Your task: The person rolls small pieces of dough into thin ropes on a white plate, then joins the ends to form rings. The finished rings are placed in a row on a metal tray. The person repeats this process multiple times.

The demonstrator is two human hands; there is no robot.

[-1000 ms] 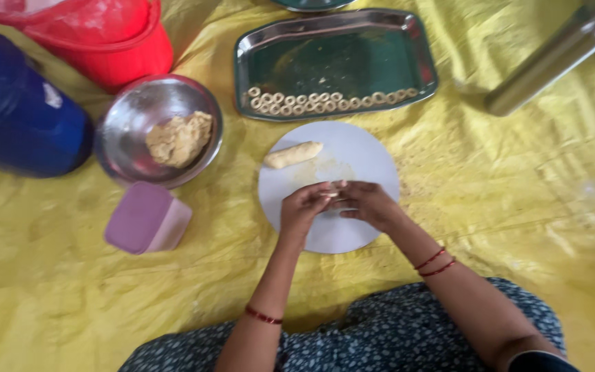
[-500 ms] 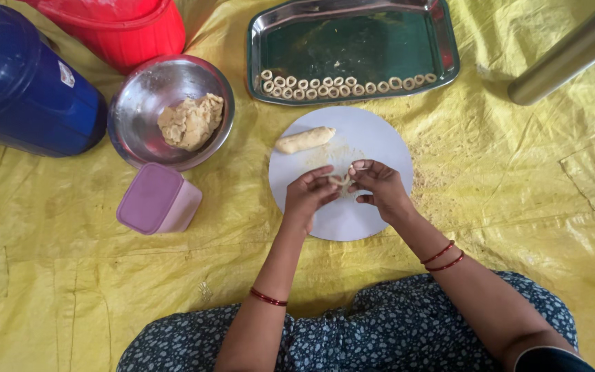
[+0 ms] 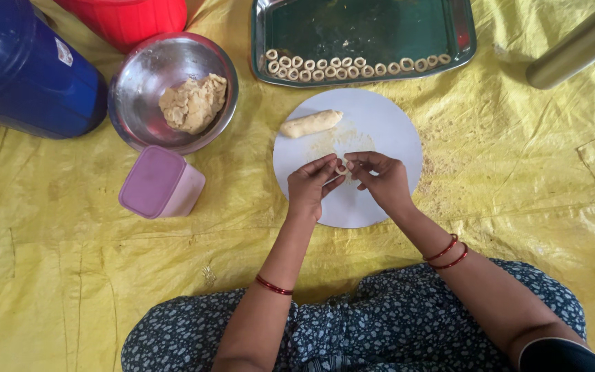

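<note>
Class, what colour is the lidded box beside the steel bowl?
Purple, a lighter shade on its sides, seen in the head view.

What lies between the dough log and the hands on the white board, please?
In the head view, only bare board dusted with crumbs lies between the dough log and the left hand and right hand.

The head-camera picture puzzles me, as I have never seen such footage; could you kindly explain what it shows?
There is no machine here: a camera worn on a person's head looks down at their own two bare hands. The person sits on a yellow sheet. The left hand and right hand meet over a round white board, pinching a small piece of dough between the fingertips. A dough roll lies on the board. Beyond it, a steel tray holds rows of dough rings. To the left are a steel bowl of dough, a purple box, a blue container and a red bucket.
</note>
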